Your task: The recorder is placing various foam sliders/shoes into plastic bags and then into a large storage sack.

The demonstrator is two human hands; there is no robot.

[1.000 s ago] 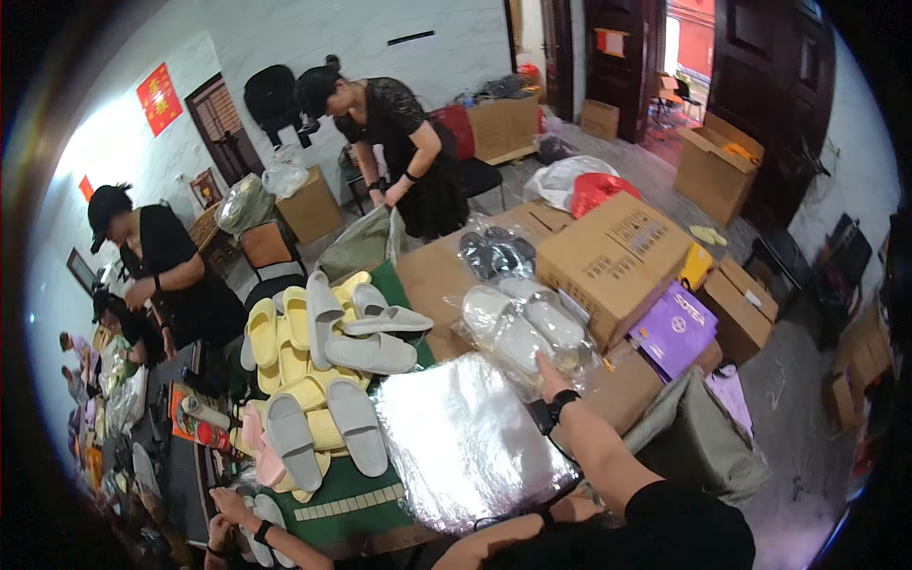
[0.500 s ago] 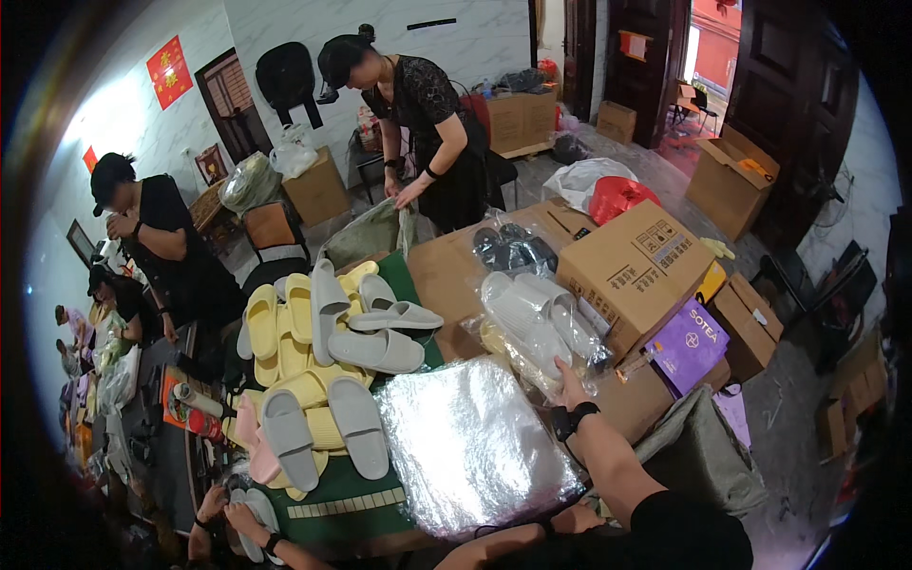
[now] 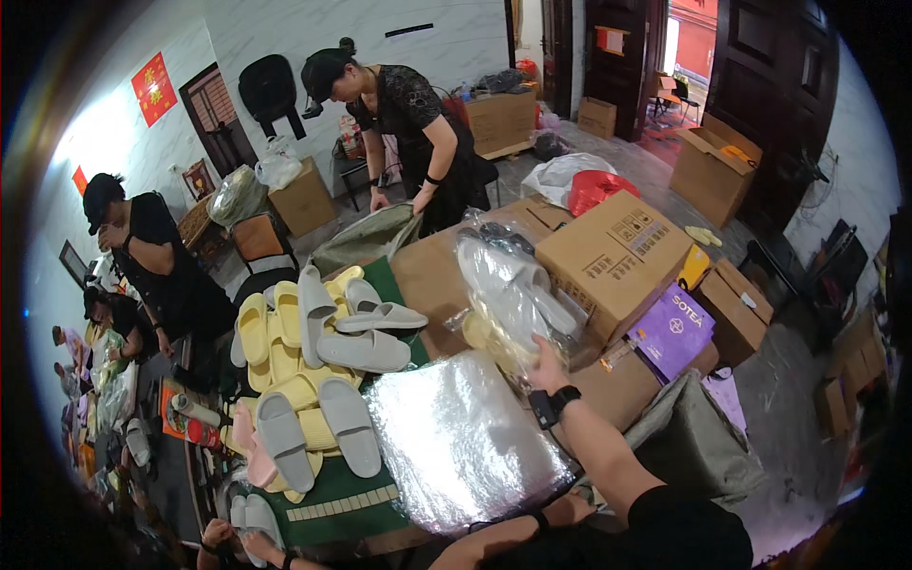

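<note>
Cluttered packing room, white walls, dark doors at the back, cardboard boxes all over the floor. We look down on a table (image 3: 432,275) with a brown top and a green cloth under a heap of foam slippers (image 3: 313,370): we count roughly four grey singles and about six yellow ones, plus pinkish ones at the left edge, exact count not readable.

Largest thing near us is one silvery foil-wrapped bundle (image 3: 461,437), lying flat on the table's near edge. Just right of it, one big closed cardboard box (image 3: 613,256), then one purple flat box (image 3: 673,328) leaning beside it.

One clear plastic bag of pale slippers (image 3: 508,294) lies between the foil bundle and the big box. Our right hand (image 3: 546,366), black watch on the wrist, reaches up to the bag's near end, fingers loosely curled and touching the plastic; we cannot tell if it truly grips. Our left hand is hidden under the foil bundle, only the forearm (image 3: 503,532) shows along the bottom edge, so how far open it is we cannot tell.

Two other people in black stand at the far side: one (image 3: 408,123) bent over a grey-green sack (image 3: 366,237), one (image 3: 152,256) at the left.
</note>
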